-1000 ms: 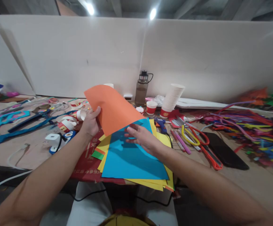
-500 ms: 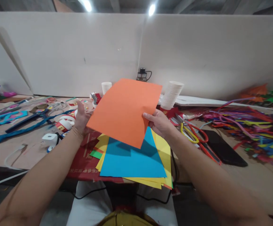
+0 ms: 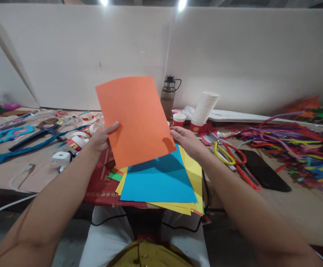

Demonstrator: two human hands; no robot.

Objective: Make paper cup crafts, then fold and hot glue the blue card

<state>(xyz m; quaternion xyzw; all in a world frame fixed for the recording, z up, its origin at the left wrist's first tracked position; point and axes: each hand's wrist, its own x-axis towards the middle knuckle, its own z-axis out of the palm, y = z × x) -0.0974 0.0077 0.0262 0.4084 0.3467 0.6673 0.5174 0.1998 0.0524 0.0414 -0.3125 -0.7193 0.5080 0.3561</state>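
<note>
A sheet of orange paper (image 3: 135, 120) is held up, tilted, over the table in front of me. My left hand (image 3: 102, 137) grips its left edge, thumb on the front and the other fingers hidden behind. At the lower right edge, my right hand (image 3: 187, 139) pinches the same sheet between thumb and fingers. Below lies a stack of coloured sheets, a blue paper (image 3: 158, 185) on top and yellow paper (image 3: 193, 170) showing at its sides. A bit of green paper (image 3: 115, 176) sticks out on the left.
Behind the sheet stand a water bottle (image 3: 167, 98) and stacked paper cups (image 3: 204, 109). To the right lie scissors (image 3: 224, 152), a red cutter (image 3: 249, 178), a black phone (image 3: 264, 170) and many pipe cleaners (image 3: 295, 148). A white charger (image 3: 61, 158) and blue tape strips (image 3: 39, 148) are on the left.
The orange sheet has swung up and to the left, uncovering the bottle and a red cup. My left hand, open beside the sheet before, has closed on its left edge.
</note>
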